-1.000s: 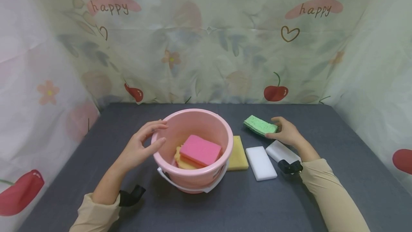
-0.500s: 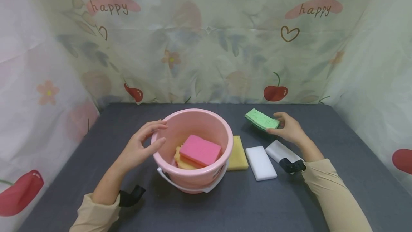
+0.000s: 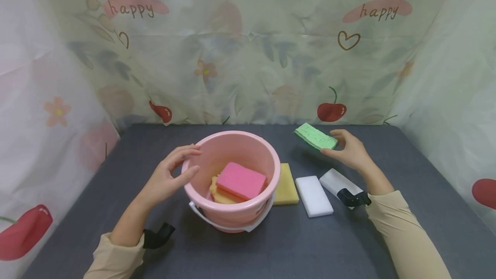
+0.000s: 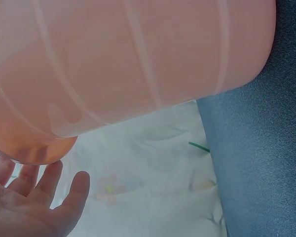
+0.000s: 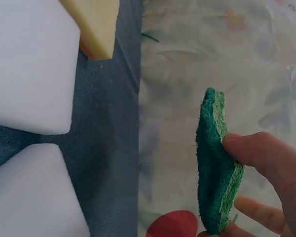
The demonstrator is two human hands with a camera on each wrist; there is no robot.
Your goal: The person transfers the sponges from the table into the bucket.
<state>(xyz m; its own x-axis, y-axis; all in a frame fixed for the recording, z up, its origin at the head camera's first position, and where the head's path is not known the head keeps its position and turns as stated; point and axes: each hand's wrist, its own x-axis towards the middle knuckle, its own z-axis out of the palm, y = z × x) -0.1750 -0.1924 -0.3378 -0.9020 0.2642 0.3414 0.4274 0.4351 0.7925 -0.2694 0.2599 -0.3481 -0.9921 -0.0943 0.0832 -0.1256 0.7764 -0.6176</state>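
Lifted clear of the desk, the green sponge rides pinched in the right hand; the left hand, fingers relaxed, apparently touches the pink bucket.

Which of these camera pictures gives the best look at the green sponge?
The right wrist view: the green sponge fills it edge-on, dark scouring side showing, pinched by the right hand. The head view shows it small, lifted above the table. The left wrist view misses it entirely.
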